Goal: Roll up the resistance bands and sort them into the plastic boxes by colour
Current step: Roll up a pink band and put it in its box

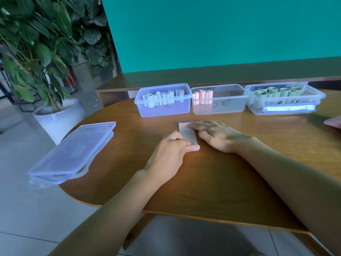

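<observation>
Pink resistance band (187, 134) lies flat on the worktop (212, 174) at frame centre, a short strip running from upper left to lower right, just below the row of boxes. Left hand (170, 154) has fingers curled at the band's near end, pinching it with thumb tip over the end; looks like the start of the roll, judged from the grip. Right hand (215, 134) lies flat, fingers straight, pressing the far part of the band so it stays taut and doesn't slide while the near end turns.

Three clear plastic boxes sit side by side along the top of the worktop, lids off, within easy reach. Left box (164, 109) holds pale blue rolls (160, 98) stood on end. Middle box (221, 106) holds a few pink rolls (202, 97) packed to its left side, rest free; likely where this band goes. Right box (284, 108) holds green rolls (273, 92). Handwritten marks on box fronts, too blurred to read.

Stacked clear lids (73, 152) rest at the worktop's left edge, partly overhanging, parked out of the way. Potted plant (36, 52) in a white pot on the floor, upper left. Something pinkish (334, 123) at right frame edge, cut off, cannot tell what.
</observation>
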Available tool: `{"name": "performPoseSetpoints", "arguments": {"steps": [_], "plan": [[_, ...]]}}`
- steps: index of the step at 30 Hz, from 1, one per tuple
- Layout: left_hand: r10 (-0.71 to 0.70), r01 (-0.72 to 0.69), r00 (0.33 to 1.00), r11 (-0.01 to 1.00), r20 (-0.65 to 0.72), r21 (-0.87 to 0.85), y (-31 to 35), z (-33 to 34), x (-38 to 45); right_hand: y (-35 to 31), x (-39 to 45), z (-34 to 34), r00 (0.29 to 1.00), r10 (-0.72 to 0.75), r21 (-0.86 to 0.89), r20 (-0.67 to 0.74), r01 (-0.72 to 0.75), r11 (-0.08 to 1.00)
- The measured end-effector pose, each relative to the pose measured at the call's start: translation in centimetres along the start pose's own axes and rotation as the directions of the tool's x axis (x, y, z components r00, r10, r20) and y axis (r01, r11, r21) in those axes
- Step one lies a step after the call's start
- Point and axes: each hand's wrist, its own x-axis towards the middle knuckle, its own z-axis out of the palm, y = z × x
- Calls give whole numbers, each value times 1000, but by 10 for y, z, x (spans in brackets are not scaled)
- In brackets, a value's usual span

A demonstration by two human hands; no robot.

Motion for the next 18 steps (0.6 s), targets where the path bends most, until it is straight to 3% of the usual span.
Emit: {"name": "performPoseSetpoints", "arguments": {"steps": [4,9,18], "plan": [[36,-33,997,998,-74,47,0,-1,0,0,1,0,1000,-1,7,-4,1,1000],[46,-39,997,994,-67,101,-2,-2,1,1,2,0,1000,7,28,-18,-6,1000],[-9,10,1000,1000,30,-24,-12,-2,9,0,5,0,999,22,46,-47,-20,999]]}}
